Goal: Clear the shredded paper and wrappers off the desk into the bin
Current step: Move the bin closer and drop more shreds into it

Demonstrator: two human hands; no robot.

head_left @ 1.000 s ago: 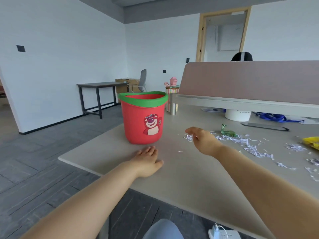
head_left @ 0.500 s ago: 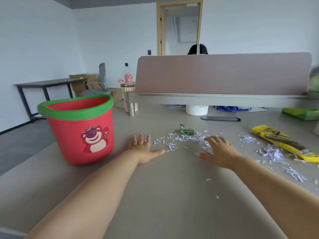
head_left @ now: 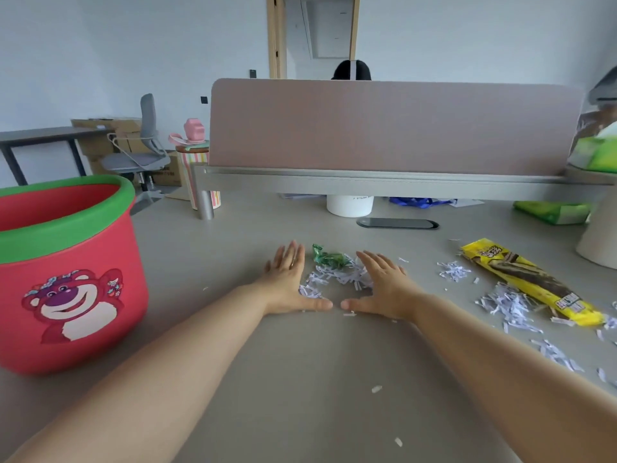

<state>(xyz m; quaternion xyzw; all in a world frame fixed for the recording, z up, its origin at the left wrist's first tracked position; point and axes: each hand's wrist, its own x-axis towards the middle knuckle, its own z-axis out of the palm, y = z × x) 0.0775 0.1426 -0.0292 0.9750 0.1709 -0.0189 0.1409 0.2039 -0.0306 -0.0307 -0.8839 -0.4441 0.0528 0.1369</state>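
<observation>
the shredded paper (head_left: pixel 337 277) i'm after sits in a small heap on the desk (head_left: pixel 300 379), right in the middle of my view, with a crumpled green wrapper (head_left: pixel 329 259) lying at its far edge. my left hand (head_left: pixel 287 282) lies flat on the desk just left of the heap, fingers (head_left: pixel 289 253) spread and straight, gripping nothing. my right hand (head_left: pixel 384 285) mirrors it just right of the heap, fingers (head_left: pixel 374 262) also extended and empty. the two thumbs point at each other along the near side of the heap, tips almost touching, so the hands bracket the pile on three sides.

further right, more shreds (head_left: pixel 507 305) are scattered loose across the desk, well apart from the heap, and a long yellow wrapper (head_left: pixel 531 282) lies among them at an angle. a few single scraps (head_left: pixel 376 389) lie nearer to me between my forearms.

the bin (head_left: pixel 66 272), red with a green rim and a bear picture on its side, stands upright on the desk to the left, apart from my left hand. behind the heap i see a dark flat object (head_left: pixel 397 223), a white cup (head_left: pixel 350 206) and a pinkish divider panel (head_left: pixel 394 128) across the back of the desk.
</observation>
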